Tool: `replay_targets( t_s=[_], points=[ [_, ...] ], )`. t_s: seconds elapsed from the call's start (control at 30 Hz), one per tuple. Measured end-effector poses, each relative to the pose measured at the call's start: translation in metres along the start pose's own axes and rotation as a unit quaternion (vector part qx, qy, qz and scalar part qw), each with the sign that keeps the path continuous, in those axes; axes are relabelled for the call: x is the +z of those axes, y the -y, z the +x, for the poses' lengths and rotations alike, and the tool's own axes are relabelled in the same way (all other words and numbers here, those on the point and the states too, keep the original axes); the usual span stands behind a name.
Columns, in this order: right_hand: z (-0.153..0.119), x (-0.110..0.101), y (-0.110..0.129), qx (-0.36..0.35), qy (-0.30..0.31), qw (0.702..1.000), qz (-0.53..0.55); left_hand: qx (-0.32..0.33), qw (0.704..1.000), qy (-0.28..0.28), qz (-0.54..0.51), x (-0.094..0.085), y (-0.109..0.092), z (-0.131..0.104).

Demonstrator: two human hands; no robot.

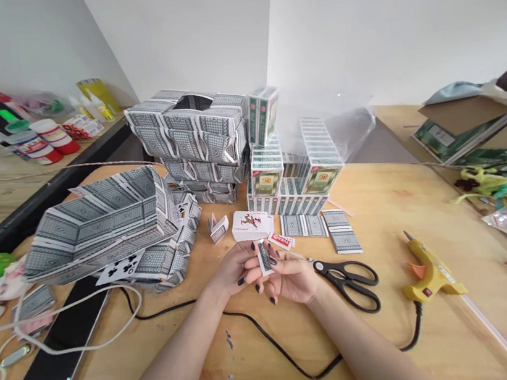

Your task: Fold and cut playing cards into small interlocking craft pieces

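Observation:
Between my left hand (236, 268) and my right hand (290, 272) is a playing card (265, 258), its grey patterned back showing as a narrow strip. Fingers of both hands are closed on it. Just beyond lies a deck of cards (251, 223) with a joker on top, beside a small folded card (218, 227). A red and white card wrapper piece (282, 240) touches the deck's near side. Black-handled scissors (349, 280) lie right of my right hand, their blades partly hidden by it. More cards (343, 231) lie face down behind the scissors.
Stacked boxes made of cards (190, 136) stand at the back, next to boxed card decks (288, 173). A card tray (104, 225) sits at left, near a phone (63, 343). A yellow glue gun (427, 273) lies right; its black cable (263, 332) crosses beneath my forearms.

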State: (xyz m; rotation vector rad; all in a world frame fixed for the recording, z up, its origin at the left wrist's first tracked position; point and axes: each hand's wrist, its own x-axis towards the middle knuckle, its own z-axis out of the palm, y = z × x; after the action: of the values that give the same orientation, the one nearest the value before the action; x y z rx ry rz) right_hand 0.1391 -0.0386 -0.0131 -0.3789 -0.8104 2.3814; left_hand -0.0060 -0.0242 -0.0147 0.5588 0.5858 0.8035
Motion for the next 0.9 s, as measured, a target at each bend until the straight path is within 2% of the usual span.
replay_targets(
  t_s=[0.1,0.2,0.5,0.67,0.9],
  points=[
    [0.002,-0.004,-0.004,-0.024,-0.030,0.999,-0.008,-0.006,1.000,-0.014,0.021,0.002,-0.004,-0.001],
    [0.002,-0.005,-0.005,-0.012,-0.026,1.000,-0.007,-0.019,0.998,-0.025,0.045,0.003,-0.006,-0.002],
    [0.002,-0.007,-0.007,-0.002,-0.018,0.999,0.030,-0.020,0.998,0.046,0.046,0.007,-0.009,-0.003],
    [0.004,-0.006,-0.009,-0.016,-0.037,0.998,0.045,-0.014,0.999,0.015,0.039,0.012,-0.011,-0.003],
    [0.004,-0.002,-0.007,-0.023,-0.048,0.997,0.048,0.005,0.999,-0.012,0.044,0.010,-0.010,-0.002]
  ],
)
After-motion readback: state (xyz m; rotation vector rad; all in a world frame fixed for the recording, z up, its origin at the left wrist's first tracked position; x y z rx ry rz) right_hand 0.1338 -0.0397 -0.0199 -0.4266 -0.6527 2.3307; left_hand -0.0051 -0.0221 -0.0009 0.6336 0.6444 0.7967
